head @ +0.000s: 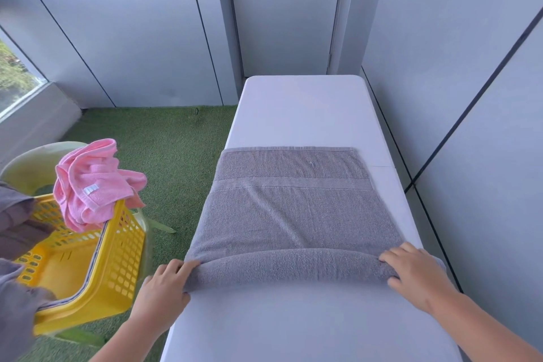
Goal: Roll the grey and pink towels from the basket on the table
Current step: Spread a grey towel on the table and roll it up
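Grey towel (pixel 293 214) is what you hold with both hands, at its near edge, where it is already turned into a thick roll (pixel 293 269) that goes across the surface (pixel 308 114). Your left hand (pixel 167 282) grips the left end of this roll: the fingers curl over the top and the thumb comes from the near side. Your right hand (pixel 411 270) grips the right end in the same way, with the fingers bent over the roll and a little spread.

Beyond the roll, the rest of the grey towel lies flat and open on the white surface, with its woven band and its far hem toward the wall. Its left side reaches the left edge of the surface.

To your left, lower than the surface, a yellow basket (pixel 117 258) with a perforated wall sits tilted on a pale green plastic seat (pixel 38 161); if this is a chair or a stool, you cannot tell. The pink towel (pixel 91 185) lies crumpled over the far rim of the basket, and a small white label shows on it. A dark grey cloth (pixel 17 229) hangs over the left side of the basket, partly cut by the picture edge. Green artificial grass (pixel 176 150) covers the floor. Grey wall panels stand around, with a closed door (pixel 285 9) behind the far end of the surface and a window (pixel 14 76) at the left.
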`<action>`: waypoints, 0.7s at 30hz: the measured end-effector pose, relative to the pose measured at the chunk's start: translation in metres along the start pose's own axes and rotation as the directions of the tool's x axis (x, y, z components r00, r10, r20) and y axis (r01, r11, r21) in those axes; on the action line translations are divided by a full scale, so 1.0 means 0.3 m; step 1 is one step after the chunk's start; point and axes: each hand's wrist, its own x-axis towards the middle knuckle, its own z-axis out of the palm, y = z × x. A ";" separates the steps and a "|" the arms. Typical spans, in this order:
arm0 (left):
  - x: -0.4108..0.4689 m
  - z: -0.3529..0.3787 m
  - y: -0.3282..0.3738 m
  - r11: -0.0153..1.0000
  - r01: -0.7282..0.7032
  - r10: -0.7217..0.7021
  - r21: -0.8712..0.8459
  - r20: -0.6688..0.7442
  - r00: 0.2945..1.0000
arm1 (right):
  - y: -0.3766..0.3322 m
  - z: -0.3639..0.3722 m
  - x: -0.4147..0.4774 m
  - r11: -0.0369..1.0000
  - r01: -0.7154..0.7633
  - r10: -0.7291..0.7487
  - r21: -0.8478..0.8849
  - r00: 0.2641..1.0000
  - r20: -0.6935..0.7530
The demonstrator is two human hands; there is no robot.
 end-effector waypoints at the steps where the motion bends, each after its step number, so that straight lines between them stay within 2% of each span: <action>1: -0.001 -0.005 -0.003 1.000 -0.004 0.003 0.021 0.014 1.000 | -0.008 -0.014 0.000 1.000 -0.010 0.010 -0.002 1.000 0.006; 5: -0.012 -0.034 -0.008 0.998 -0.048 0.046 0.038 0.038 0.998 | 0.022 0.000 -0.008 0.981 -0.117 0.094 0.157 0.985 0.147; 7: -0.010 -0.044 -0.007 0.996 -0.064 0.064 0.059 0.008 0.998 | 0.059 0.034 0.005 0.987 -0.103 0.079 0.126 0.981 0.180; 9: -0.012 -0.047 -0.007 0.998 -0.050 0.053 0.039 -0.070 0.996 | 0.068 0.052 0.018 0.991 -0.093 0.082 0.100 0.990 0.111; 11: -0.014 -0.055 0.010 0.999 -0.036 0.036 0.002 -0.171 0.985 | 0.052 0.040 0.022 0.991 -0.093 0.096 0.099 0.995 -0.030; 13: -0.018 -0.053 0.036 0.995 -0.091 0.080 -0.035 -0.244 0.966 | 0.024 0.026 0.013 0.993 -0.085 0.096 0.087 0.987 -0.130; 15: -0.026 -0.036 0.061 0.981 -0.186 0.163 -0.058 -0.278 0.947 | -0.002 0.012 -0.003 0.993 -0.020 0.039 0.113 0.985 -0.171; 18: -0.048 -0.010 0.080 0.965 -0.242 0.217 -0.099 -0.208 0.954 | -0.011 0.042 -0.026 0.984 0.064 -0.047 0.167 0.993 -0.108; 21: -0.051 0.016 0.076 0.967 -0.242 0.223 -0.083 -0.186 0.957 | -0.006 0.079 -0.048 0.990 0.097 -0.093 0.098 0.994 -0.048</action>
